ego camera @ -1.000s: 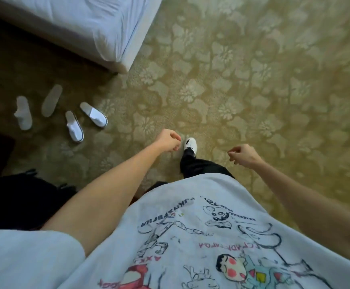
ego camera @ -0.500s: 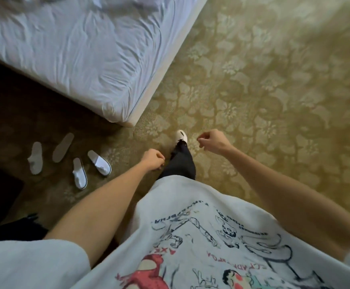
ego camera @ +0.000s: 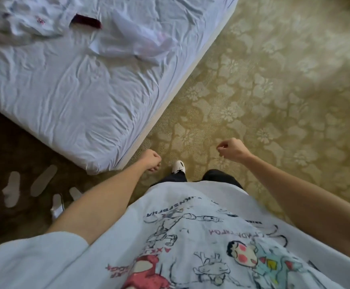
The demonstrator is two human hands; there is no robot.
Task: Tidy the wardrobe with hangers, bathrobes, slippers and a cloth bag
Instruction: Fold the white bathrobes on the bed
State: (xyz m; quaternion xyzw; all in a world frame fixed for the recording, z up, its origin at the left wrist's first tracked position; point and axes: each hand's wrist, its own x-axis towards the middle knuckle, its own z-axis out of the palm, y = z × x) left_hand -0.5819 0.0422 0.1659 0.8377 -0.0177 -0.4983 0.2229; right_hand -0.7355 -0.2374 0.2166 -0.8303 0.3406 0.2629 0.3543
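Both hands hold nothing; the left hand (ego camera: 153,161) is curled into a loose fist just off the near corner of the bed (ego camera: 69,97), and the right hand (ego camera: 231,150) is likewise curled, over the patterned carpet (ego camera: 274,90). The white slippers (ego camera: 11,191) lie scattered on the floor beside the bed's near edge, by the near left corner of the view, two of them partly hidden behind the left forearm; white crumpled fabric (ego camera: 132,38) (a bathrobe or the cloth bag, I cannot tell which) lies toward the far edge of the bed, a dark red strip (ego camera: 85,22) beside it.

The main risk, as I judge it: the slippers sit low and behind the arm, so a step toward the bed could tread on them or kick them under it; the loose fabric could snag or drag the sheet if lifted one-handed.
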